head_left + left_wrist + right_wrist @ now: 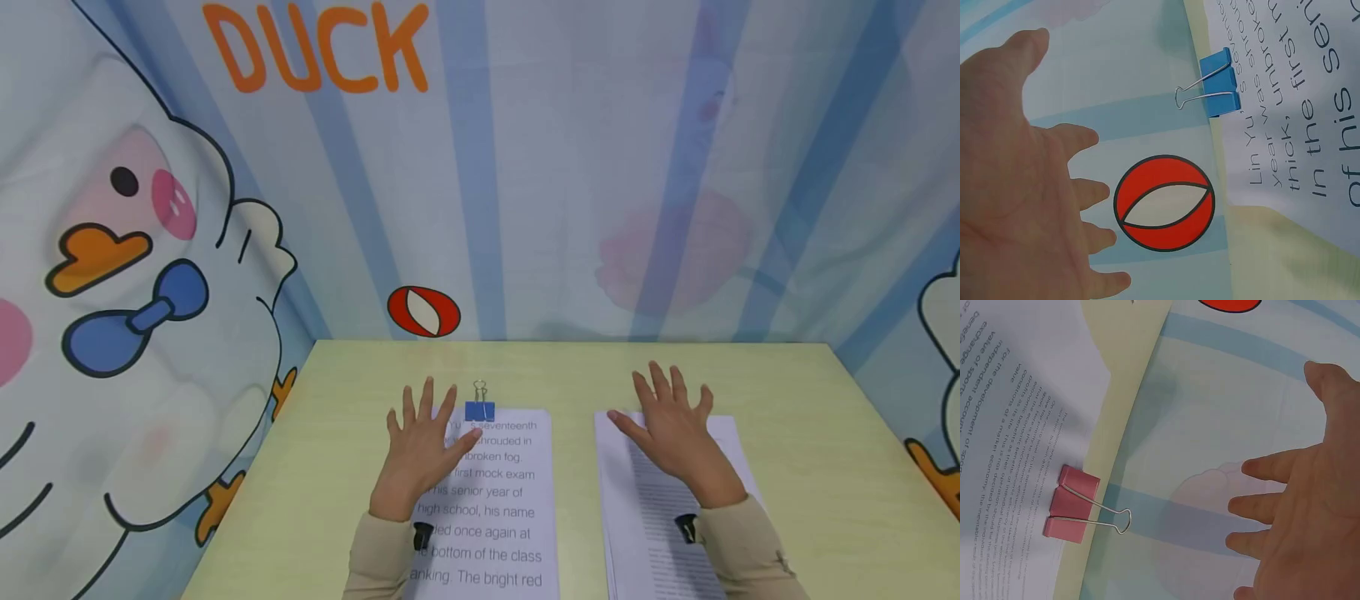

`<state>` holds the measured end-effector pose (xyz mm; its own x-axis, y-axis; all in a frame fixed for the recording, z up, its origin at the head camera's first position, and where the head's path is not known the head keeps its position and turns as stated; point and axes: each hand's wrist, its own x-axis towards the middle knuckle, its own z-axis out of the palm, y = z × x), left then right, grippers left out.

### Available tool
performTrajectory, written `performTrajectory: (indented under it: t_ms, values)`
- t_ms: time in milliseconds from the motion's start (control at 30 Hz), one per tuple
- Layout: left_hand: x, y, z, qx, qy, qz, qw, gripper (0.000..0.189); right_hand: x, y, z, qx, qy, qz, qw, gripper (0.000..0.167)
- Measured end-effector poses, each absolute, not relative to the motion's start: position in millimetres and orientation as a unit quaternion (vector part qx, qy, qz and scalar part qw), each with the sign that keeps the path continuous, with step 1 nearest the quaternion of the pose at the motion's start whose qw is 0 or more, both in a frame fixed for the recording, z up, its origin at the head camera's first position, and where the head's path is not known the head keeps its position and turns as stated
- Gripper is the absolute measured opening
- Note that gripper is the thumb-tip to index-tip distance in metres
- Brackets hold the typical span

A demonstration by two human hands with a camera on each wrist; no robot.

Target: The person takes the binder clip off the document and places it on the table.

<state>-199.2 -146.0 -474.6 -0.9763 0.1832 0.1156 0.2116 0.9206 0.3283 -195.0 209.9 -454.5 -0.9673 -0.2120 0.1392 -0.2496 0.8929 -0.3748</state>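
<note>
Head view shows left fingers and right fingers spread apart near tops of two paper stacks.

Between the left grip and the right grip, a lane of flat, pale yellow tabletop offers passage, bounded by a white, large-print paper stack under the left grip and a white, small-print paper stack under the right. Broader room lies outward of each grip. Just inward of the left grip's fingers, a blue metal binder clip obstructs the stack's far edge; near the right grip, a pink metal binder clip does likewise, its silver wire handle jutting outward. Beyond both grips, the striped blue-and-white cloth backdrop limits reach
</note>
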Motion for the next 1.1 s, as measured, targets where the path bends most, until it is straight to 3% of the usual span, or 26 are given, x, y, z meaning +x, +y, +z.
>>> performTrajectory:
  t_ms: [300, 1100]
  values:
    - [-203, -150, -480, -0.089, -0.98, -0.176, 0.035, 0.09, -202, 204, -455, 0.142, -0.965, 0.215, 0.059, 0.061]
    - [-209, -160, -494, -0.082, -0.969, -0.235, 0.006, 0.083, -224, 172, -459, 0.162, -0.953, 0.248, 0.07, 0.05]
